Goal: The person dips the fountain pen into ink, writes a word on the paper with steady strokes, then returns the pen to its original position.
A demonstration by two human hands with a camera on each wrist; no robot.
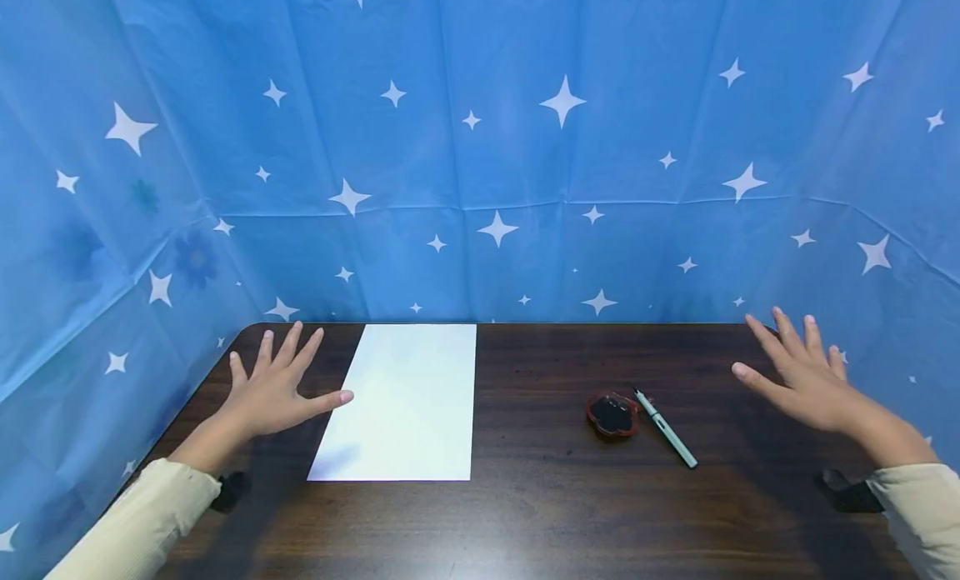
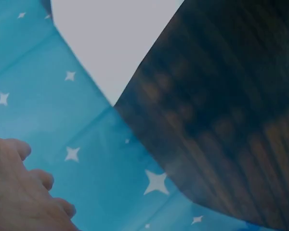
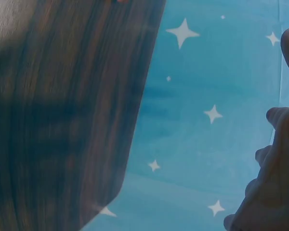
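My left hand (image 1: 273,394) is held over the left end of the table, fingers spread and holding nothing. Its thumb tip overlaps the left edge of a white sheet of paper (image 1: 405,405) in the head view. On the right, my right hand (image 1: 810,384) hovers with fingers spread, also holding nothing. Between the paper and that hand lies a pale green pen (image 1: 667,430), its dark tip pointing away from me. Touching distance to its left sits a small reddish, scallop-edged dish (image 1: 590,413) with something black and glossy inside.
The dark wooden table (image 1: 540,513) has rounded far corners. Blue cloth (image 1: 510,163) with white stars hangs behind it and along both sides. Black wrist straps (image 1: 847,495) show near the cream sleeves (image 1: 142,522).
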